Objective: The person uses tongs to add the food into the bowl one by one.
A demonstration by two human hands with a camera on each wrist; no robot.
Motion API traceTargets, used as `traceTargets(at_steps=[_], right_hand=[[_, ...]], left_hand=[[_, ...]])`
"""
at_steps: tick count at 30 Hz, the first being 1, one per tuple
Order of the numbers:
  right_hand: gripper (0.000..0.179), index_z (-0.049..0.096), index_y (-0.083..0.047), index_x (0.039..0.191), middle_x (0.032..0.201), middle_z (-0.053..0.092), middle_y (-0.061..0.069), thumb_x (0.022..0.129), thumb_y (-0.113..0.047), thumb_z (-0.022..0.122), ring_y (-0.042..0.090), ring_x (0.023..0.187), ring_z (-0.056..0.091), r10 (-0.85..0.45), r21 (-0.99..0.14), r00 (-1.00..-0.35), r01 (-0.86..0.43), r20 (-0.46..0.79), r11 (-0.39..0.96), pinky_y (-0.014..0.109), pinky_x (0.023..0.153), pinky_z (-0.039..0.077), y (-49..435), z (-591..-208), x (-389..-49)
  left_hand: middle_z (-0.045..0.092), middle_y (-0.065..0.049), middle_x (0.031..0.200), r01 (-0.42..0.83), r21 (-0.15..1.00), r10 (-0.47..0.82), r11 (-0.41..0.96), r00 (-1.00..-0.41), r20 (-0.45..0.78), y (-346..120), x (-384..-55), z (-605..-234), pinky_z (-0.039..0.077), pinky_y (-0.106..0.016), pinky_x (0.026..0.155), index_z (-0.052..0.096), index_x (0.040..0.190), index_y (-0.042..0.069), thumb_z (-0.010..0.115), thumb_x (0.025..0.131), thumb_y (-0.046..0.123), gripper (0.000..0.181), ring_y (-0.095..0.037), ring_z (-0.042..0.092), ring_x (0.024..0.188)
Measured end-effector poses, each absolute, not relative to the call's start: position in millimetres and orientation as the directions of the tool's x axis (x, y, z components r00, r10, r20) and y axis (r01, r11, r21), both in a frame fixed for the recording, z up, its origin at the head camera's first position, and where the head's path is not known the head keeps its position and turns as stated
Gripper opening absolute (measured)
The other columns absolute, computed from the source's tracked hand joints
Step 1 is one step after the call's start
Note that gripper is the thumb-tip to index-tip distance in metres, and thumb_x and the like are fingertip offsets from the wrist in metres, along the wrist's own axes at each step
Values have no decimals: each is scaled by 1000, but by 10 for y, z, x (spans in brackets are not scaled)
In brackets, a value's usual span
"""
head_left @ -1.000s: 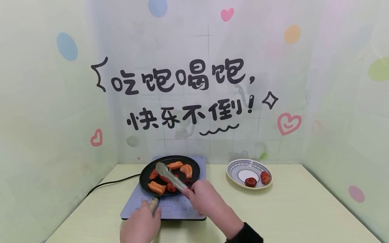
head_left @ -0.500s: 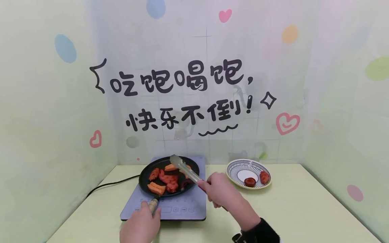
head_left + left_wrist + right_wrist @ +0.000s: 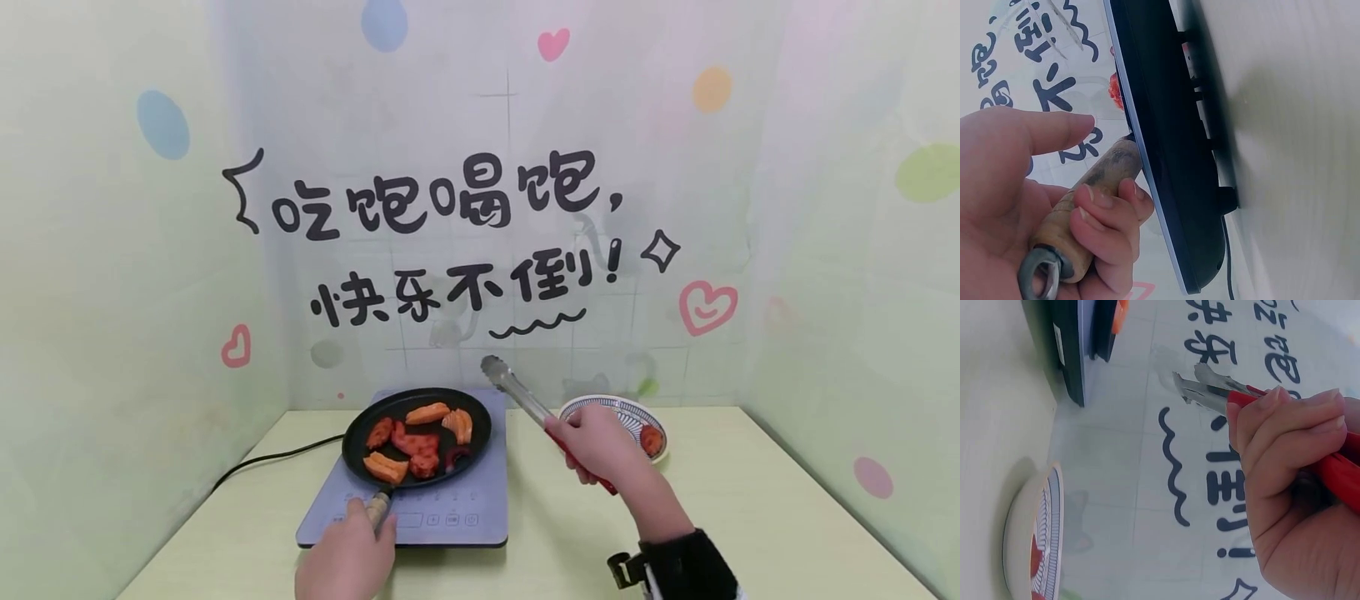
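Observation:
My left hand (image 3: 345, 550) grips the wooden handle (image 3: 1107, 169) of a black frying pan (image 3: 358, 442), fingers curled under it and thumb stretched along it. In the pan lie orange salmon-like pieces (image 3: 386, 467), reddish meat pieces (image 3: 420, 442) and a dark red curled piece (image 3: 455, 456). My right hand (image 3: 600, 442) holds metal tongs (image 3: 521, 396) by their red handles, raised well above the table. The tongs' tips (image 3: 1191, 384) are close together with nothing between them. In the head view this hand overlaps a patterned plate (image 3: 637, 412), hiding part of it; a red slice (image 3: 652, 440) shows there.
The pan stands on a flat induction cooker (image 3: 491, 492), whose black cord (image 3: 277, 450) runs off left. A pale table (image 3: 750, 500) carries everything, with the plate to the cooker's right. Behind rises a wall (image 3: 480, 108) with large black lettering.
My right hand has lifted the tongs out from over the pan and carried them right and up, in front of the plate. The left hand and the pan have stayed put.

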State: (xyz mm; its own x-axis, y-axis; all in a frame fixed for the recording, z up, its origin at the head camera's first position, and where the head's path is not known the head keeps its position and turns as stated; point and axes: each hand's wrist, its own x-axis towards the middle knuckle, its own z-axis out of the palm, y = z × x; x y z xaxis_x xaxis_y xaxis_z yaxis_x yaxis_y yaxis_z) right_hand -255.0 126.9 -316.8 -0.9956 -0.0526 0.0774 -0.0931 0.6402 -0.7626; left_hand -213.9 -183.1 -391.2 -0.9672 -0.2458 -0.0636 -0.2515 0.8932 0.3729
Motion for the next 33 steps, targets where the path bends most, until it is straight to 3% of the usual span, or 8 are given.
traceTargets(at_steps=[14,27,33], right_hand=[[52,62,-7,63,48,55,1,106,-37,65,12,39,49,-50,-683,-995,-92,81,725,27,41,40,1731,-3166,-2570],[49,65,-7,68,54,56,2,106,-37,63,13,45,50,-88,-672,-996,-56,-13,738,29,48,44,2348,-3069,-2478],[48,68,-5,73,57,56,1,108,-37,61,13,48,50,-40,-630,-998,3,-53,776,30,51,45,2700,-3005,-2384]], left_hand=[[69,-37,119,-247,372,-247,895,-968,-49,-1837,-2129,-3896,59,-60,78,41,148,-19,63,104,42,78,-48,73,100],[70,-37,117,-252,364,-249,897,-967,-55,-1828,-2135,-3903,60,-60,78,41,147,-20,63,104,42,78,-48,73,98],[71,-36,113,-247,364,-249,898,-968,-42,-1823,-2129,-3901,59,-58,74,42,146,-20,63,104,41,77,-46,74,93]])
